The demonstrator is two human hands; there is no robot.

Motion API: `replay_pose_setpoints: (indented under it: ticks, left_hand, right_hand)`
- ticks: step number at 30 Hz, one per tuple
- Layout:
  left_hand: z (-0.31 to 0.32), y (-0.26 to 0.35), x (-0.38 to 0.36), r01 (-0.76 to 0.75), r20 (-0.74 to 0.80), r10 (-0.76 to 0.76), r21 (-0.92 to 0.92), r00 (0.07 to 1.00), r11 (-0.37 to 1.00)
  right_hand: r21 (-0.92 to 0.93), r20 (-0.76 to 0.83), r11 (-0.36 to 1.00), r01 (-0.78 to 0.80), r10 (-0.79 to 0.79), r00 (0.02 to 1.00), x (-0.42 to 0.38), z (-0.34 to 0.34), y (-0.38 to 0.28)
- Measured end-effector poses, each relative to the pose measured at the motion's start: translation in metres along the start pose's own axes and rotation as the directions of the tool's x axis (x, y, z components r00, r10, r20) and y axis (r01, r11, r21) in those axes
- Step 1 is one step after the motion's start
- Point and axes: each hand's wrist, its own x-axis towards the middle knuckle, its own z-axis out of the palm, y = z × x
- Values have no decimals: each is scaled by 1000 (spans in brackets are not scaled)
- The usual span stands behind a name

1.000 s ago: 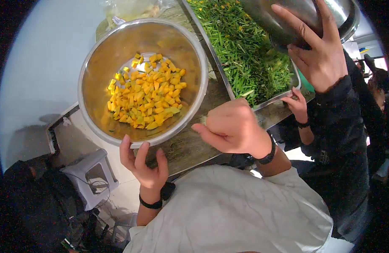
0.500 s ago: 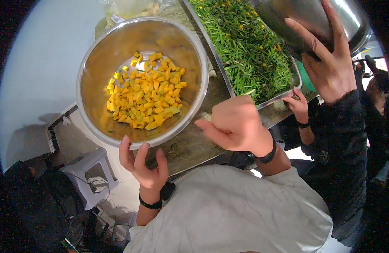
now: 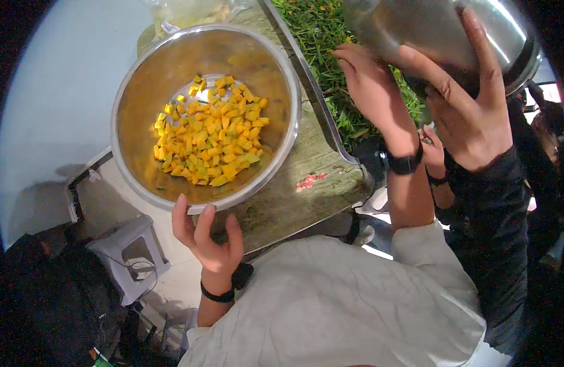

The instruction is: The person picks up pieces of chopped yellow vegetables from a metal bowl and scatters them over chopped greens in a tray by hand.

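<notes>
A large metal bowl [image 3: 288,144] holds diced orange-yellow pieces [image 3: 208,137]. My left hand [image 3: 209,244] is at its near rim, fingers apart and fingertips touching the metal. Over the tray [image 3: 321,101] of chopped greens [image 3: 343,113], my right hand [image 3: 377,92] reaches out with fingers apart and nothing visible in them. It is just left of and below a second metal bowl [image 3: 429,30], which a co-worker's hand [image 3: 471,113] supports from the near side.
Small red scraps [image 3: 311,180] lie on the wooden-patterned table [image 3: 276,214]. A clear plastic bag [image 3: 196,12] is behind the large bowl. The co-worker's other hand [image 3: 433,153] is near the tray's right end. A grey stool [image 3: 129,257] stands at lower left.
My right hand has moved up and right, from above the table to over the greens, uncovering the red scraps. The second bowl has shifted slightly left and down. My left hand stays at the rim.
</notes>
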Motion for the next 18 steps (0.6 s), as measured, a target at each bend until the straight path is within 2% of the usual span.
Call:
replay_pose_setpoints:
  ticks: [3, 6, 11, 14, 17, 18]
  left_hand:
    - [1, -3, -1, 10, -9, -10, -38, 1000, 999]
    - [0, -4, -2, 21, 4, -21, -30, 1000, 999]
    - [-1, -7, -4, 20, 29, -19, -28, 999, 999]
    - [-1, -9, -5, 14, 27, -13, -43, 1000, 999]
    - [-1, -8, -4, 20, 34, -18, -46, 999, 999]
    - [-2, -8, -4, 24, 36, -22, -47, 999, 999]
  right_hand:
    - [-119, 229, 992, -43, 70, 971, 11, 29, 29]
    - [-220, 491, 971, -98, 197, 849, 29, 42, 34]
    - [-238, 431, 954, -181, 271, 861, 30, 45, 33]
    - [-180, 458, 978, -104, 177, 871, 28, 34, 31]
    - [140, 359, 967, -212, 151, 921, 20, 28, 39]
    - [145, 313, 960, -238, 184, 932, 19, 25, 35]
